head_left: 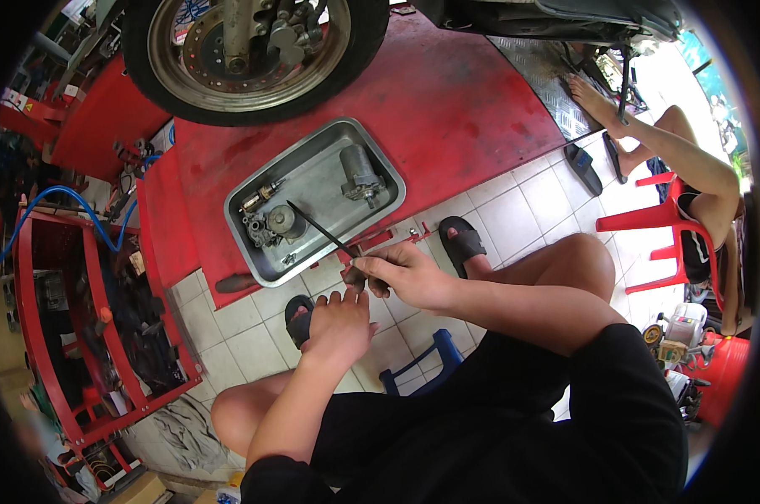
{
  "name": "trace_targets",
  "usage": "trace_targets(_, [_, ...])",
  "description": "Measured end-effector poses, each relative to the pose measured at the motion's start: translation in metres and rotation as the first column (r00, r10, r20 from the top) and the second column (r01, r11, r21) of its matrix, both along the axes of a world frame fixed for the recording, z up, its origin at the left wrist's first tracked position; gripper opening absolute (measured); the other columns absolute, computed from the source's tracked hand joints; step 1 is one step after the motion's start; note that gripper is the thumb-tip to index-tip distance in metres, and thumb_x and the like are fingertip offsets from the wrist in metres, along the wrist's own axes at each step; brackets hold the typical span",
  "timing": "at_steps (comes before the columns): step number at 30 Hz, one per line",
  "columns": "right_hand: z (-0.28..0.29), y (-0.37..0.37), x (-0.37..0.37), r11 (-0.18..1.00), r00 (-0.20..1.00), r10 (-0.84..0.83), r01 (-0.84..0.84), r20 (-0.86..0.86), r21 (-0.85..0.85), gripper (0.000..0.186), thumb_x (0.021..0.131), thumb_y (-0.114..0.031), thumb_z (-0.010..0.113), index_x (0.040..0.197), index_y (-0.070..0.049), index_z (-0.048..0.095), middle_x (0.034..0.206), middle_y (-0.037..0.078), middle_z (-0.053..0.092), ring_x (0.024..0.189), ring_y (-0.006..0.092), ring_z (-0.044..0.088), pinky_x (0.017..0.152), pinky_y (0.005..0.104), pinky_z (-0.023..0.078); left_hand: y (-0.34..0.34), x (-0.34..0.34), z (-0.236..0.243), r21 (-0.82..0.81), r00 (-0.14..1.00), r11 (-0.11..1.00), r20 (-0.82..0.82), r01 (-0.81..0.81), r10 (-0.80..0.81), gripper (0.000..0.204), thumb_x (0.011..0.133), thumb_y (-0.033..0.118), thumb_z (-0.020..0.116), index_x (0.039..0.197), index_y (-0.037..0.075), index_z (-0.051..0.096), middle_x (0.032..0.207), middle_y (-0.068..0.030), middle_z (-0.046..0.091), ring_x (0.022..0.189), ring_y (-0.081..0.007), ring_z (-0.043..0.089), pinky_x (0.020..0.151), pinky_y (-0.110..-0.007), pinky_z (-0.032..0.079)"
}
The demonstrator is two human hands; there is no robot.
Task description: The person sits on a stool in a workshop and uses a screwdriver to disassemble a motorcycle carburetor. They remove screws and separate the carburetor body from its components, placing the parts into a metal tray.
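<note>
My right hand (401, 273) is closed round the near end of a thin dark rod-shaped tool (321, 228). The far tip of this tool slants into a shallow metal tray (319, 178), beside a round metal part (286, 222). Just left of it, my left hand (342, 323) has its fingers stretched forward, close to the right hand's fingers; whether they touch is unclear. Inside the tray lie a grey cylindrical motor-like part (360, 170), a small brass-and-silver part (260, 196) and a greasy metal casting (258, 230).
The tray rests on a red platform (455, 126) under a motorcycle wheel (245, 109). A dark handle (235, 283) lies at the platform's edge. Left stands a red shelf cart (102, 328) with a blue hose (86, 198). A blue stool (430, 361) is below me; another person sits on a red chair (661, 227).
</note>
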State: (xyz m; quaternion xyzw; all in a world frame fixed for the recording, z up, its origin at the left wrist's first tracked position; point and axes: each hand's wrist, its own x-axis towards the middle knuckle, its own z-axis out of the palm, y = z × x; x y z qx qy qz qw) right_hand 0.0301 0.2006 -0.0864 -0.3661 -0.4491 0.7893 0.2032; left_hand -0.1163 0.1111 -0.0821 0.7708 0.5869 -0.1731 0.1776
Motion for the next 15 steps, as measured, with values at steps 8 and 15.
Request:
trace_targets(8, [0.005,0.004,0.0,0.997,1.0,-0.029,0.029,0.008,-0.077,0.032,0.096,-0.025,0.058,0.097,0.006,0.069,0.085,0.007,0.068,0.064,0.0093,0.05,0.059,0.0255,0.043,0.0,0.0,-0.002,0.02,1.0,1.0,0.004,0.017,-0.017,0.056,0.086,0.043,0.066,0.125,0.003,0.056,0.112,-0.0082,0.061,0.104,-0.0248,0.061,0.085,-0.04,0.047])
trace_targets(15, [0.013,0.008,0.003,0.997,0.999,-0.038,0.038,0.004,-0.063,0.033,0.096,-0.026,0.058,0.095,0.004,0.071,0.077,0.005,0.067,0.062,0.0084,0.048,0.058,0.0266,0.041,-0.003,0.003,-0.004,-0.03,0.999,0.999,-0.013,0.032,-0.032,0.057,0.086,0.042,0.066,0.126,0.003,0.055,0.112,-0.0082,0.06,0.107,-0.0253,0.059,0.089,-0.04,0.046])
